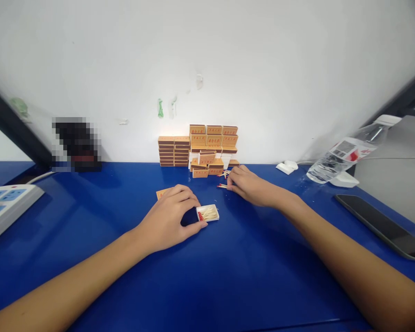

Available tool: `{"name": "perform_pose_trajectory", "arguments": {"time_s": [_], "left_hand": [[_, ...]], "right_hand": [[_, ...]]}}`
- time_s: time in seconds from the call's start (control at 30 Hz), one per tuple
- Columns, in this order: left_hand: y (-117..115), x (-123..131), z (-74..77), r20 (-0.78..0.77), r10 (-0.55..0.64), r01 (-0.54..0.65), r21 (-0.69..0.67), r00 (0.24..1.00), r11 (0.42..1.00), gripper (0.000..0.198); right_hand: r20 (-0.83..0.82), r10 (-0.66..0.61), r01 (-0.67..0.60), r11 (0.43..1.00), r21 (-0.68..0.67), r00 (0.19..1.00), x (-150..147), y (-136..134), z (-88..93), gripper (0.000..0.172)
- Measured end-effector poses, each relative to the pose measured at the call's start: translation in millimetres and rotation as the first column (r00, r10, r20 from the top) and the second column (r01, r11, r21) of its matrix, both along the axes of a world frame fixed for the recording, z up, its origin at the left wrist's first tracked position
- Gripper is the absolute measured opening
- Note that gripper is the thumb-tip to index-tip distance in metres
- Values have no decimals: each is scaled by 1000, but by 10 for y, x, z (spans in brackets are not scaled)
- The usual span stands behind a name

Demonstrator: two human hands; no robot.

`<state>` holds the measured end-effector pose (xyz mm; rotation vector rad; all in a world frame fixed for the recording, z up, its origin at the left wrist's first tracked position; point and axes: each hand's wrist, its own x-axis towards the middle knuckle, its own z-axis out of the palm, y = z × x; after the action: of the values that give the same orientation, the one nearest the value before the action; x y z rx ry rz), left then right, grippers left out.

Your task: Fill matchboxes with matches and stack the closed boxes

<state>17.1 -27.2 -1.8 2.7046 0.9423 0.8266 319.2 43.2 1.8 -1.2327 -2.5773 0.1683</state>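
Note:
My left hand (pixel 173 216) grips the left end of a small white matchbox tray (pixel 217 213), thumb on its near side and fingers on its far side. Red-tipped matches (pixel 209 213) lie in the tray. Behind my left hand, an orange matchbox sleeve (pixel 162 192) is partly covered by the fingers. Farther back and to the right, my right hand (pixel 248 186) is closed in a pinch on a few matches (pixel 222 186), their red heads pointing left. A loose pile of matches (pixel 225 174) lies just beyond its fingertips.
Stacked matchboxes (pixel 174 151) stand against the white wall, with a taller group (pixel 213 138) beside them. A tilted water bottle (pixel 352 150), white plastic pieces (pixel 287 167) and a phone (pixel 383 226) are on the right. A power strip (pixel 15 210) sits at left on the blue table (pixel 193 286).

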Motion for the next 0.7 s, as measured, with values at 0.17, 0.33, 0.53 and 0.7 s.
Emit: {"name": "perform_pose_trajectory", "arguments": {"time_s": [0.17, 0.33, 0.53, 0.7], "left_hand": [[18, -17, -18, -3, 18, -18, 0, 1000, 1000, 27], [23, -10, -36, -11, 53, -53, 9, 999, 999, 29], [18, 7, -34, -6, 24, -24, 12, 1000, 1000, 30], [18, 3, -26, -9, 10, -10, 14, 1000, 1000, 29]], "right_hand": [[-11, 9, -9, 999, -33, 1000, -59, -106, 89, 25], [-95, 63, -74, 990, -120, 993, -231, -428, 297, 30], [-16, 209, -210, 978, -17, 978, -520, -695, 270, 25], [13, 222, -222, 975, 28, 975, -550, -669, 223, 19]]}}
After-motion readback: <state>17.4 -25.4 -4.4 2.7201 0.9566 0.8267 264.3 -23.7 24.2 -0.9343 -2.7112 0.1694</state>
